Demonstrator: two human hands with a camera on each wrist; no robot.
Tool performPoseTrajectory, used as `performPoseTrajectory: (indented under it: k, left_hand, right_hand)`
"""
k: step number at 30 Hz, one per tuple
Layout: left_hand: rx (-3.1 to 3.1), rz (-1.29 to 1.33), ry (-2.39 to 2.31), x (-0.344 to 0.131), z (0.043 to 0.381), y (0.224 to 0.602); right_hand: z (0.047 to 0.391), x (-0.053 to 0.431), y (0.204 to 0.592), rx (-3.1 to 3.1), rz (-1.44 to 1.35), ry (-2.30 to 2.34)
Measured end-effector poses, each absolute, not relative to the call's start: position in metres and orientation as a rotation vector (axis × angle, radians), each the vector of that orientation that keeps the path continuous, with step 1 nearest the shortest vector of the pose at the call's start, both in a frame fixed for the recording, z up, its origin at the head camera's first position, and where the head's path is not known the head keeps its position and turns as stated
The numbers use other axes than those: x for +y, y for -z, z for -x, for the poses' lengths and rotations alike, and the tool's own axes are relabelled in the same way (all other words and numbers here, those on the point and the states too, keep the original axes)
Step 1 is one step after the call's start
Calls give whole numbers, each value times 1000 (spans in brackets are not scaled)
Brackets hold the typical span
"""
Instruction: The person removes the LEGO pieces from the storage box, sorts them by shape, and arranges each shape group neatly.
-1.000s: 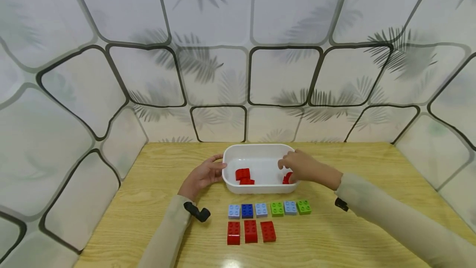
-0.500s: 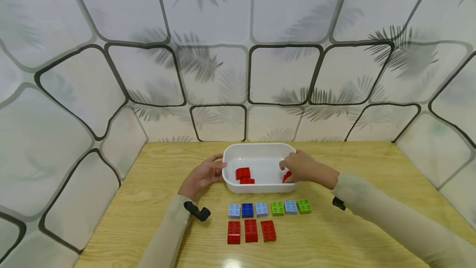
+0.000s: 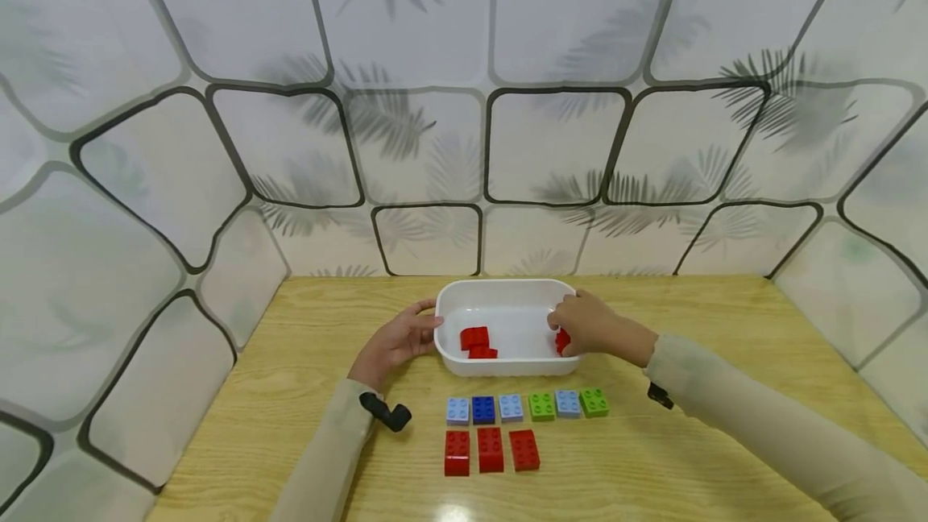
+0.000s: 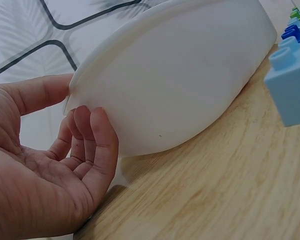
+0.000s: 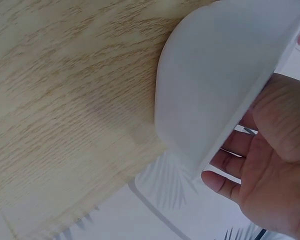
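Note:
A white plastic tub [image 3: 507, 368] stands on the table, with its outer wall filling much of both wrist views. My left hand [image 3: 397, 343] grips its left rim; in the left wrist view the thumb [image 4: 45, 92] lies at the rim and the other fingers curl against the outside. Over the right rim reaches my right hand [image 3: 596, 325], its fingers around a red toy building brick [image 3: 561, 341] that they partly cover. In the right wrist view the tub wall hides that brick and some of the fingers. Two more red bricks [image 3: 474, 337] lie at the tub's left end.
In front of the tub runs a row of small bricks: light blue [image 3: 457, 411], dark blue [image 3: 483, 410] and green [image 3: 541, 406] among them. Nearer still lie three red bricks [image 3: 490, 449] side by side. A patterned cloth wall [image 3: 428, 151] encloses the wooden table [image 3: 333, 308].
My right hand has shifted slightly, and the red brick at its fingers has turned. The left hand and the tub stay essentially in place.

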State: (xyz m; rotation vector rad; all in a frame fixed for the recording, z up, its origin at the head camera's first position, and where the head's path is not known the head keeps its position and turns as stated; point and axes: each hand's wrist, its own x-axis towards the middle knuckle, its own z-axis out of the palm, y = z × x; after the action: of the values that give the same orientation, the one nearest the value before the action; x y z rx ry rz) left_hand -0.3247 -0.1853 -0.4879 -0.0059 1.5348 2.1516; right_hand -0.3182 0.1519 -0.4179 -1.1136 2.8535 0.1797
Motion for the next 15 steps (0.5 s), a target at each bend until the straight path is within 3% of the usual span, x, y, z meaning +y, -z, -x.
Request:
performPoseTrajectory:
  k: [15]
  left_hand:
    - [1554,9,-2143,-185,324,487]
  right_hand:
    - [317,167,428,2951,1453,84]
